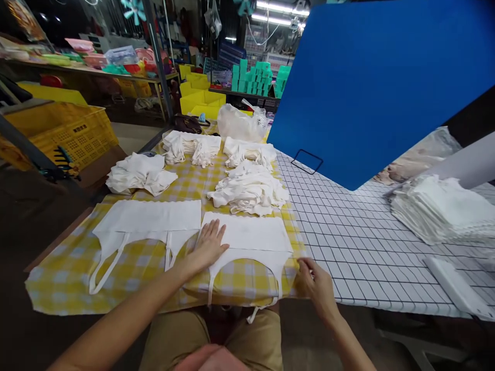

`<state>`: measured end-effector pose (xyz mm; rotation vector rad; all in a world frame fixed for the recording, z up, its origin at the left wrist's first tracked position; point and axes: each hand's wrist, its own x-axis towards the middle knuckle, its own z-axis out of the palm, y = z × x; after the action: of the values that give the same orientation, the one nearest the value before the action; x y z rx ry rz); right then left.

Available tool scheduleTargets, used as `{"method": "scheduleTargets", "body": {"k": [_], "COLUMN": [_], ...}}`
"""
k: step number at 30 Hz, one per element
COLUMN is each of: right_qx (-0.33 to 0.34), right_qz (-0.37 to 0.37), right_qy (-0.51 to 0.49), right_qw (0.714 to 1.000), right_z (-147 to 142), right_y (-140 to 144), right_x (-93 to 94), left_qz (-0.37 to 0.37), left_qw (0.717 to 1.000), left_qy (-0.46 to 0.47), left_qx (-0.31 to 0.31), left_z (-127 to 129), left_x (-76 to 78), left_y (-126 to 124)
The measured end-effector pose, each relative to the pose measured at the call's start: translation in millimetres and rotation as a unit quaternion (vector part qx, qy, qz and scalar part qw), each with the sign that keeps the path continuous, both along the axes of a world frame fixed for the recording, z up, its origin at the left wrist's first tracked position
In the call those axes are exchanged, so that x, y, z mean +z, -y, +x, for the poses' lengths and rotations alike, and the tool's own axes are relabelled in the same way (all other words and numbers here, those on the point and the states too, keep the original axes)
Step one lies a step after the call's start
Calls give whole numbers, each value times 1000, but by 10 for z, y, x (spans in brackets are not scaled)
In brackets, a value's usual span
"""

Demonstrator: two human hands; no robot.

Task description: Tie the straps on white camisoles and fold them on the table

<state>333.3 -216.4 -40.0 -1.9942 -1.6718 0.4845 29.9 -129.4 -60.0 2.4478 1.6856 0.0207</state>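
**White cotton bags laid flat on checked desk**

Yellow-and-white checked cloth covers the desk (58, 281); a white grid-printed sheet (348, 242) adjoins it on the right. A large blue board (379, 77) leans at the far right. Heaps of crumpled white fabric bags (249, 190) lie behind the work spot, with a neat stack of flat white pieces (441, 208) well apart on the grid sheet.

Two flat white fabric bags with strap handles lie side by side at the near edge, handles toward the person. Left hand (207, 247) rests palm-down on the right-hand flat bag (251, 234), fingers spread, apparently to pin and smooth it. Right hand (315, 283) sits at that bag's lower right corner, fingers curled as if pinching the edge; contact cannot be confirmed. The other flat bag (149, 216) lies untouched just beside it.
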Motion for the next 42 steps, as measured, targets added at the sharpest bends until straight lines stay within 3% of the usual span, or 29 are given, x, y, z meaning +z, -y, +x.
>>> {"method": "scheduleTargets", "body": {"k": [2, 5, 7, 10, 13, 15, 19, 22, 24, 26, 29, 31, 33, 36, 39, 40, 42], "right_qx": [58, 113, 75, 21, 32, 55, 109, 129, 116, 75, 10, -21, -42, -38, -27, -29, -52], "right_qz": [-128, -293, -285, -205, -201, -218, -253, -218, -193, -170, -119, -89, -65, -21, -50, -97, -204], "right_qy": [-72, -179, -248, -372, -437, -426, -300, -105, 31, 162, 331, 384, 385, 288, 18, -99, -322], "right_qw": [987, 932, 923, 905, 876, 876, 913, 962, 974, 969, 936, 919, 920, 957, 998, 990, 923], "right_z": [-72, -216, -344, -536, -603, -541, -302, -153, -60, 56, 268, 397, 472, 411, 131, 7, -246], "right_y": [268, 587, 706, 763, 783, 822, 954, 1039, 1053, 1011, 830, 655, 482, 327, 353, 392, 480], "right_x": [38, -106, -275, -450, -407, -263, 148, 398, 489, 531, 541, 519, 470, 358, 234, 195, 122], "left_qz": [-7, -27, -33, -50, -72, -80, -105, -109, -106, -106, -113, -112, -107, -101, -96, -95, -98], "left_qw": [999, 992, 985, 973, 962, 959, 955, 956, 957, 957, 955, 954, 954, 954, 954, 954, 955], "left_qy": [18, 43, 57, 71, 74, 74, 70, 69, 69, 70, 74, 76, 77, 82, 87, 87, 88], "left_qx": [-43, -114, -158, -215, -252, -260, -267, -265, -263, -262, -264, -266, -268, -269, -269, -269, -268], "left_z": [238, 631, 867, 1106, 1188, 1187, 1173, 1184, 1192, 1194, 1187, 1183, 1181, 1183, 1185, 1184, 1181], "left_x": [68, 132, 139, 88, 0, -44, -61, -58, -58, -56, -48, -50, -64, -94, -102, -98, -81], "left_y": [0, 0, 6, 25, 49, 55, 38, 26, 26, 29, 33, 32, 29, 26, 28, 30, 35]}}
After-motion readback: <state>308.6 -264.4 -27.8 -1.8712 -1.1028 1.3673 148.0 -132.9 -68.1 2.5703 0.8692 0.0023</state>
